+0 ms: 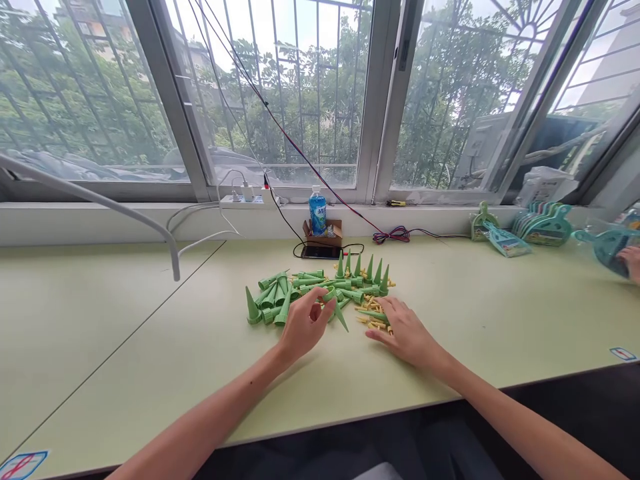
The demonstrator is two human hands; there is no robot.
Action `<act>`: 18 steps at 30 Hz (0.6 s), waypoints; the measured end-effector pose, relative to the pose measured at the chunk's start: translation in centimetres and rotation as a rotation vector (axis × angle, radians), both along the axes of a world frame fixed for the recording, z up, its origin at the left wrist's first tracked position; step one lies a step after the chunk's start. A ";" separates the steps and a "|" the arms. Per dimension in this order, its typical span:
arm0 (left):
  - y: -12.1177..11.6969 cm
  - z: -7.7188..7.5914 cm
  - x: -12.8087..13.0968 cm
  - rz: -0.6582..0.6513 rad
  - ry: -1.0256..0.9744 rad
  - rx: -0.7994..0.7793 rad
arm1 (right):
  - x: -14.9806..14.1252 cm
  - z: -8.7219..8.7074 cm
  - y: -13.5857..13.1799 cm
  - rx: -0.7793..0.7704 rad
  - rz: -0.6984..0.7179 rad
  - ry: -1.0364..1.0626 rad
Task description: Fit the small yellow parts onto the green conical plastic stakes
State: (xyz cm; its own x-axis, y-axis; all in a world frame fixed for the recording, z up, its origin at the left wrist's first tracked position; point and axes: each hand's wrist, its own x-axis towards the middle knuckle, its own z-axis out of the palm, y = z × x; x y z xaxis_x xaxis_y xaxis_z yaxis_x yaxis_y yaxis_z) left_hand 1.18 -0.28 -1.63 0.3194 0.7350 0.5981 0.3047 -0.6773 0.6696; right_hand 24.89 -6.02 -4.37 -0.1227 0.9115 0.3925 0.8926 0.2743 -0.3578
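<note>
My left hand pinches a green plastic watering spike by its wide ribbed end, with the pointed tip slanting down to the right. My right hand rests over a heap of small yellow pegs, thumb and fingers apart. Another green spike lies in that heap, partly covered by the right hand's fingers. Left of and behind the hands is a pile of loose green spikes, most on their sides. Several green spikes stand upright in a row at the back right of the pile.
A blue bottle stands by a small cardboard box, with a phone in front. Coiled cable lies near the windowsill. Teal dustpan-like items sit at the right. Another person's hand shows at the right edge. A white bent tube hangs at left.
</note>
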 end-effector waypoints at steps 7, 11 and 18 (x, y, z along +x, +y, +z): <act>0.0 0.0 0.0 0.004 0.007 0.022 | -0.7 -2.0 0.9 -0.001 -0.002 0.078; 0.0 0.0 -0.1 0.012 0.027 0.025 | -1.4 -2.1 1.2 -0.020 0.045 0.140; 0.2 -0.2 -0.1 0.016 0.031 0.019 | -3.4 -2.0 1.3 0.002 0.091 0.267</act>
State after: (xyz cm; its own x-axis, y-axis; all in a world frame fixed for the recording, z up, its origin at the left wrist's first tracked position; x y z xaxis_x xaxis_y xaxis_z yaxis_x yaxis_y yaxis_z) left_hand 1.11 -0.11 -1.82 0.3260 0.7289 0.6021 0.3360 -0.6846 0.6469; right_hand 21.46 -4.69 -6.39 -0.0961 0.9006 0.4238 0.7383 0.3501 -0.5765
